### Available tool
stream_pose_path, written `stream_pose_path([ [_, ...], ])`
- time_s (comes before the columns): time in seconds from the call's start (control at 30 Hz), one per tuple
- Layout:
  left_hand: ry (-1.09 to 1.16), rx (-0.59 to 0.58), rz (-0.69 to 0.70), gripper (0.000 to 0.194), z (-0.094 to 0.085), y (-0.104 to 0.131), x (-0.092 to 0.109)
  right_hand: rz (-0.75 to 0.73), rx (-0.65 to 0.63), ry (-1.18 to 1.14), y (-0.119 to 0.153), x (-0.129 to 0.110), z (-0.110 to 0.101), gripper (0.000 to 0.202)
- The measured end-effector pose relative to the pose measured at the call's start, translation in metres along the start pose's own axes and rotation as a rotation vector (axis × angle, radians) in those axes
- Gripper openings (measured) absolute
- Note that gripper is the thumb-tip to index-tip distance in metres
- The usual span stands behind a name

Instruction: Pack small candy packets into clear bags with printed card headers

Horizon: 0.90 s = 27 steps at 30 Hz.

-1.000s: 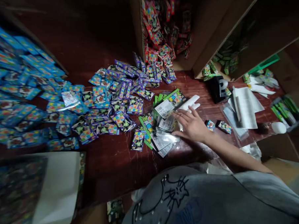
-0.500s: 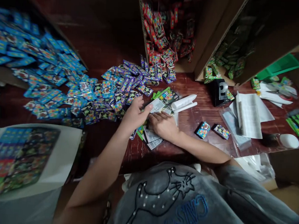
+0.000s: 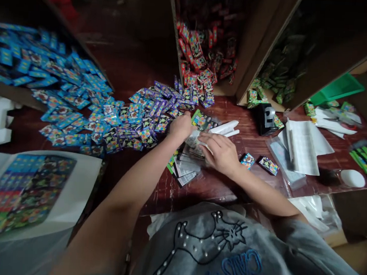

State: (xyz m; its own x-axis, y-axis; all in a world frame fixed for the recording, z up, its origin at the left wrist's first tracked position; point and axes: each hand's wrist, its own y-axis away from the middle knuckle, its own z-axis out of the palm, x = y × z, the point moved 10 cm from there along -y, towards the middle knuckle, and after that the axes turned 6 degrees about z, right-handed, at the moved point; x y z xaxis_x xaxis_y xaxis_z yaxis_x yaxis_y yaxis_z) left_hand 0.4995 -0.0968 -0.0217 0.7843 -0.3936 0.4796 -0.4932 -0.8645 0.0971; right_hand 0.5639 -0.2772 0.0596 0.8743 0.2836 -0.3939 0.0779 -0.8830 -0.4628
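A translucent plastic bag lies between my hands, above a fanned stack of printed cards in clear sleeves. My left hand is closed at the bag's far left edge, its fingertips mostly hidden. From the right, my right hand curls its fingers onto the bag's near edge, thumb tucked below. Just beyond them is a green and black printed card. Beside it lies a white paper roll. To the left spreads a heap of small purple packets.
Blue packets spill from a carton at left; red packets fill another behind. A tape dispenser, two small boxes, white sheets and a white-capped bottle stand right. A sheet of packets lies front left.
My left hand has gone from open fingers to a closed grip and moved right and slightly away. My right hand has shifted right, with the translucent bag now lifted between both hands.
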Motion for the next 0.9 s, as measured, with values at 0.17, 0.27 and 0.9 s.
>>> stream_pose_path([
  [0.17, 0.404, -0.008, 0.319, 0.034, -0.027, 0.087, 0.006, 0.072, 0.093, -0.229, 0.000, 0.031, -0.022, 0.039],
  [0.27, 0.607, -0.031, 0.279, 0.041, -0.023, 0.160, -0.006, 0.042, -0.059, -0.318, -0.016, 0.019, -0.005, 0.049],
  [0.9, 1.104, 0.291, -0.317, 0.037, -0.002, 0.275, -0.117, 0.108, -0.570, -0.489, -0.019, -0.075, 0.075, 0.050],
])
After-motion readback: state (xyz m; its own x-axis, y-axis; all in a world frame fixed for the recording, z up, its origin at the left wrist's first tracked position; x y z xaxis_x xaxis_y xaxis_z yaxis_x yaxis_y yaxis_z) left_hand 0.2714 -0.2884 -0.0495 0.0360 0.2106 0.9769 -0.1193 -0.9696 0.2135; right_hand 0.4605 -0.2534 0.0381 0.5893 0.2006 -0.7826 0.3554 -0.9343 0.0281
